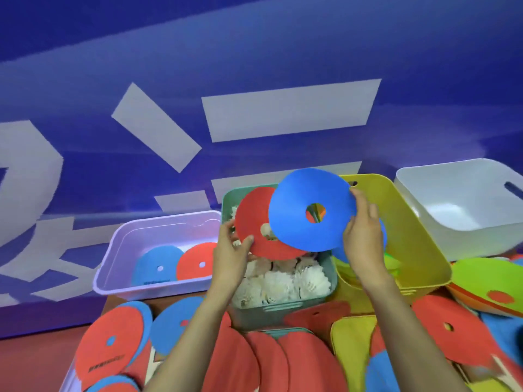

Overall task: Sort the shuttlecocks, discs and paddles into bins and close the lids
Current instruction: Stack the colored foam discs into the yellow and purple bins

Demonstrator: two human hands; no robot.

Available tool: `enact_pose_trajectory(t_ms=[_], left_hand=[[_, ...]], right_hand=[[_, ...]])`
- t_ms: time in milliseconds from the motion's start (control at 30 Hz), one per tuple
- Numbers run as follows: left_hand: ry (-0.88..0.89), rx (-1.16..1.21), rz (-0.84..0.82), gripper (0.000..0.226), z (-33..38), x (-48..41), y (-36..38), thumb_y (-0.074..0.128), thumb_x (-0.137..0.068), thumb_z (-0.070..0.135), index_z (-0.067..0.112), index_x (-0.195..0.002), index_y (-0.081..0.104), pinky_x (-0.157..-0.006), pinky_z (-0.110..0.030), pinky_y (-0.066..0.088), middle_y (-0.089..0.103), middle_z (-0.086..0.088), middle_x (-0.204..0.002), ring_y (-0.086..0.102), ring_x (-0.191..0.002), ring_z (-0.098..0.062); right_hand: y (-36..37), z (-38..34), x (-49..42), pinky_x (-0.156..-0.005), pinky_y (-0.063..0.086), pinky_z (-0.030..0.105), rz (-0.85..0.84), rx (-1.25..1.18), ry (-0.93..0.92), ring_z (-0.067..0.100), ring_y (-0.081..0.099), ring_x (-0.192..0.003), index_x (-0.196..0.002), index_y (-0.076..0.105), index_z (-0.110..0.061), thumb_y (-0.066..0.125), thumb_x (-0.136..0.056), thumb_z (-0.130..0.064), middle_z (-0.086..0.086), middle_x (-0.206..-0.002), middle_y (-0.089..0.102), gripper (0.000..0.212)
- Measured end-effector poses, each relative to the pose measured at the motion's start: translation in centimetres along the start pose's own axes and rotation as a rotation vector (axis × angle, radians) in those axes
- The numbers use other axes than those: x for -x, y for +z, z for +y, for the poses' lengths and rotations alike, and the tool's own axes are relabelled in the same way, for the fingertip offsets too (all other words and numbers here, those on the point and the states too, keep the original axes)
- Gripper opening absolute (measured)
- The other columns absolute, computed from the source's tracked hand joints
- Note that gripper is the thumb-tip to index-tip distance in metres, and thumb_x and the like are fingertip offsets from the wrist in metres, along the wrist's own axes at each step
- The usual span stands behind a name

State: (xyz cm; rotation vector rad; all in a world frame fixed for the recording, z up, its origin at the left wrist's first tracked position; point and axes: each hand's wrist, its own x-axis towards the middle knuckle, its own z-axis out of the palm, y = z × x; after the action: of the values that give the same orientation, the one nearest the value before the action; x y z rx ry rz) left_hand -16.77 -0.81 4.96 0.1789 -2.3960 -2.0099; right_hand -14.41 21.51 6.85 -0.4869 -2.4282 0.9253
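My left hand (232, 250) pinches a red disc (252, 222) by its lower left edge. In my right hand (363, 230) is a blue disc (297, 219), gripped at its right edge and overlapping the red one. Both discs hang over the teal bin (283, 305), which is full of white shuttlecocks (285, 284). To the left, a lilac bin (119, 250) holds a blue disc (157, 264) and a red disc (198, 260). A yellow bin (418, 236) with flat coloured items stands to the right.
An empty white bin (458, 205) stands at the far right. Red and blue discs (113, 343) lie scattered in front, with red and yellow lids (351, 340) and a green and orange paddle (486, 281). A blue wall with white shapes rises behind.
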Motion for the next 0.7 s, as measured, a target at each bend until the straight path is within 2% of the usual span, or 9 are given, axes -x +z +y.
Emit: enact_pose_trajectory(t_ms=[100, 200, 267, 333, 433, 467, 533, 600, 700], left_hand=[[0.08, -0.231, -0.053, 0.044, 1.7, -0.7, 4.8, 0.059, -0.087, 0.005, 0.018, -0.126, 0.044, -0.078, -0.044, 0.056, 0.062, -0.003, -0.105, 0.065, -0.091, -0.025], [0.093, -0.426, -0.08, 0.043, 3.1, -2.1, 7.9, 0.053, -0.085, 0.002, 0.012, -0.127, 0.05, -0.075, -0.037, 0.056, 0.066, -0.011, -0.108, 0.065, -0.08, -0.024], [0.083, -0.467, -0.11, 0.044, 4.4, -3.2, 9.5, 0.048, -0.085, -0.002, 0.01, -0.127, 0.053, -0.06, -0.025, 0.054, 0.067, -0.011, -0.103, 0.066, -0.063, -0.016], [0.032, -0.415, -0.164, 0.045, 5.4, -4.0, 11.4, 0.043, -0.086, -0.006, 0.008, -0.127, 0.054, -0.047, -0.023, 0.053, 0.064, -0.009, -0.091, 0.065, -0.048, -0.012], [0.01, -0.467, -0.321, 0.046, 5.6, -4.0, 14.2, 0.041, -0.086, -0.005, 0.012, -0.127, 0.055, -0.053, -0.027, 0.055, 0.067, -0.006, -0.081, 0.064, -0.044, -0.014], [0.036, -0.539, -0.39, 0.045, 5.3, -3.6, 15.2, 0.043, -0.087, -0.003, 0.014, -0.128, 0.055, -0.058, -0.028, 0.056, 0.069, -0.008, -0.083, 0.066, -0.05, -0.015], [0.168, -0.804, -0.477, 0.041, 4.3, -2.8, 17.3, 0.05, -0.092, 0.011, 0.015, -0.133, 0.049, -0.076, -0.031, 0.052, 0.069, -0.014, -0.097, 0.069, -0.081, -0.025], [0.312, -1.086, -0.453, 0.05, 3.1, -2.1, 18.7, 0.053, -0.093, 0.032, 0.013, -0.137, 0.042, -0.094, -0.033, 0.039, 0.06, -0.013, -0.12, 0.054, -0.112, -0.029], [0.426, -1.159, -0.375, 0.057, 1.7, -1.9, 19.1, 0.052, -0.09, 0.047, 0.016, -0.138, 0.043, -0.109, -0.032, 0.023, 0.043, -0.005, -0.139, 0.032, -0.13, -0.024]], right_hand=[[-2.0, 3.3, -2.6, -0.073, 0.037, 0.038, 0.045, 0.027, 0.04, 0.04, 0.053, -0.095, -0.125, 0.05, -0.004, 0.037, -0.082, 0.016, 0.018, -0.124, 0.041, 0.05], [-3.5, 5.5, -5.3, -0.071, 0.033, 0.024, 0.036, 0.022, 0.087, 0.037, 0.049, -0.109, -0.129, 0.044, 0.004, 0.036, -0.083, 0.017, 0.02, -0.131, 0.038, 0.049], [-4.1, 6.6, -6.6, -0.077, 0.032, 0.026, 0.031, 0.069, 0.049, 0.037, 0.048, -0.112, -0.134, 0.039, 0.004, 0.037, -0.084, 0.017, 0.02, -0.135, 0.036, 0.052], [-4.5, 8.0, -7.8, -0.082, 0.033, 0.031, 0.03, 0.113, 0.041, 0.039, 0.049, -0.11, -0.136, 0.036, 0.005, 0.038, -0.084, 0.016, 0.02, -0.136, 0.035, 0.053], [-4.4, 9.7, -9.3, -0.086, 0.036, 0.037, -0.01, 0.084, 0.085, 0.04, 0.048, -0.113, -0.139, 0.031, 0.004, 0.038, -0.086, 0.013, 0.02, -0.139, 0.033, 0.054], [-4.2, 9.9, -9.5, -0.087, 0.036, 0.037, -0.041, 0.077, 0.103, 0.039, 0.046, -0.115, -0.141, 0.029, 0.004, 0.037, -0.088, 0.012, 0.02, -0.141, 0.031, 0.054], [-3.4, 10.6, -9.8, -0.088, 0.037, 0.034, -0.133, 0.07, 0.119, 0.034, 0.04, -0.123, -0.144, 0.022, 0.002, 0.038, -0.092, 0.007, 0.017, -0.149, 0.022, 0.055], [-2.4, 11.5, -9.8, -0.095, 0.033, 0.025, -0.222, 0.096, 0.109, 0.025, 0.025, -0.134, -0.147, 0.013, 0.001, 0.042, -0.094, 0.0, 0.015, -0.156, 0.006, 0.06], [-1.6, 12.7, -9.5, -0.116, 0.015, 0.038, -0.272, 0.262, 0.087, 0.031, 0.003, -0.145, -0.147, 0.019, -0.005, 0.043, -0.097, -0.016, 0.017, -0.157, -0.004, 0.056]])
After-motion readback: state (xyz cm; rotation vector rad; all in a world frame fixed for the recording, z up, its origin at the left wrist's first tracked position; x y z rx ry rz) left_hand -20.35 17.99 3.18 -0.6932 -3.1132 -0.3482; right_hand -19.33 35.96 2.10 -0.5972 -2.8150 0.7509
